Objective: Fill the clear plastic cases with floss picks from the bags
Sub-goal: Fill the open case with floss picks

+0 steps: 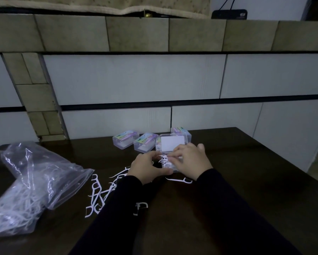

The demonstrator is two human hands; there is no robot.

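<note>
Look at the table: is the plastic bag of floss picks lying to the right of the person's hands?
No, the plastic bag lies at the left of the table, well left of both hands, which work at the open clear case.

One head-worn camera looks forward and down, close over the dark table [228,162].

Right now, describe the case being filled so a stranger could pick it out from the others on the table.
On the dark table, a row of small clear cases sits near the tiled wall. The open case lies between the left hand and the right hand, floss picks poking from it. Unlike the closed cases, its raised lid shows a plain white panel, not a colourful label.
</note>
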